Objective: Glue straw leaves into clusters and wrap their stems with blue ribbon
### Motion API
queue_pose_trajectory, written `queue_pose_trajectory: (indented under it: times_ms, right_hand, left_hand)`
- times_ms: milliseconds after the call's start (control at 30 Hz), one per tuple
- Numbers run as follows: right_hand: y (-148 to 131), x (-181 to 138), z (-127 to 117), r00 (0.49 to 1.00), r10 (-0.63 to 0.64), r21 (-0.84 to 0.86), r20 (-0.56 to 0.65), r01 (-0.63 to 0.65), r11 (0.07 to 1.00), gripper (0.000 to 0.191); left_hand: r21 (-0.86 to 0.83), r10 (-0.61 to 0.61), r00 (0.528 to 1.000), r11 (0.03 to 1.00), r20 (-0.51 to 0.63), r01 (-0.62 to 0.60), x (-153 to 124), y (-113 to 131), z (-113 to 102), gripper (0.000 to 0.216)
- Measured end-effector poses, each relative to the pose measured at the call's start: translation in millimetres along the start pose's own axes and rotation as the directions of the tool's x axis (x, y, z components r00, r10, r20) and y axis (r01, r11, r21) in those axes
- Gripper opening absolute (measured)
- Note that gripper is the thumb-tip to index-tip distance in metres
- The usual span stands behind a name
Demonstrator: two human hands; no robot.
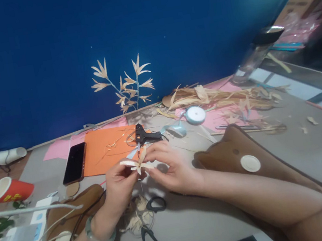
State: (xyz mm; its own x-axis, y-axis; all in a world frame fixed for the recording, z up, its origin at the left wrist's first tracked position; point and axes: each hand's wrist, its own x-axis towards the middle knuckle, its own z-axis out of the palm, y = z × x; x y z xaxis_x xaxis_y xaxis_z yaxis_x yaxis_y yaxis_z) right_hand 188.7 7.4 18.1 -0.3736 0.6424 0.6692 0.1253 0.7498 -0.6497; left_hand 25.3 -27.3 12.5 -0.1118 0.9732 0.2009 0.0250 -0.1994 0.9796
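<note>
A pale flower of dried husk petals (138, 164) is pinched between both my hands above the middle of the table. My left hand (119, 187), with a bangle on its wrist, holds it from the left. From the right, my right hand (172, 169) has thumb and fingers at its petals. Just below lie scissors (151, 240) with black handles, their blades partly hidden among husk scraps (135, 223). A black glue gun (145, 134) rests beyond my hands, by an orange sheet (99, 145). Branches with similar husk flowers (137, 84) stand at the back.
A phone (75, 163) lies left of the orange sheet. Behind right are a ribbon spool (196, 115) and a husk pile (215, 97). Brown cushions (266, 160) flank my arms. At left are a red paper cup (16, 190), a power strip (38, 227) and cables.
</note>
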Motion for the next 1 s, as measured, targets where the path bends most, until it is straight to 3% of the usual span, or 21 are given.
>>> queue_pose_trajectory:
  times_ms: [567, 1000]
  right_hand:
    - [5.4, -3.2, 4.0, 0.999, 0.033, 0.003, -0.012, -0.033, 0.999, 0.008]
    - [6.9, -5.2, 7.2, 0.997, 0.076, 0.036, -0.009, -0.075, 0.997, 0.008]
  left_hand:
    - [0.026, 0.040, 0.999, 0.999, 0.012, -0.040, 0.7, -0.8, 0.1, 0.007]
    - [0.038, -0.035, 0.999, 0.999, 0.021, 0.034, 0.2, -1.5, 0.3, 0.009]
